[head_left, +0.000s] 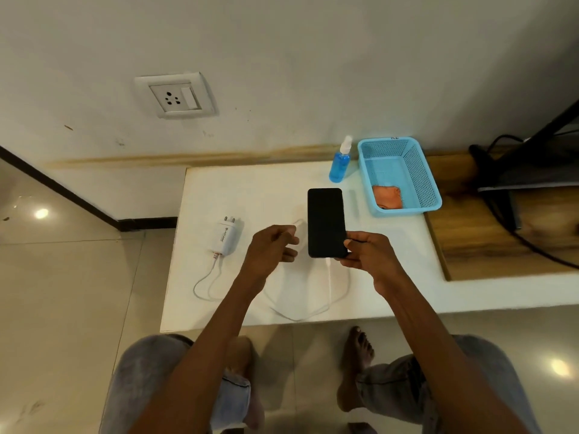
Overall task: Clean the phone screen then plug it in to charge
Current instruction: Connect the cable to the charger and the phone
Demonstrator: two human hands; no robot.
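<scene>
A black phone point(326, 222) lies screen up, just over the white table point(250, 189). My right hand point(365, 256) grips its near right corner. A white charging cable point(328, 277) runs up to the phone's near end and loops back across the table to the white charger plug point(226, 238), which lies flat on the left. My left hand point(272, 247) is just left of the phone with curled fingers pinching a small white piece, apparently part of the cable. An orange cloth point(387, 197) lies inside the blue basket point(419, 170). A blue spray bottle point(340, 164) stands beside the basket.
A wall socket point(175, 95) with a switch sits on the wall above and left of the table. A wooden shelf point(501, 233) with black cables and a dark stand adjoins the table on the right. Tiled floor, my knees and a bare foot are below.
</scene>
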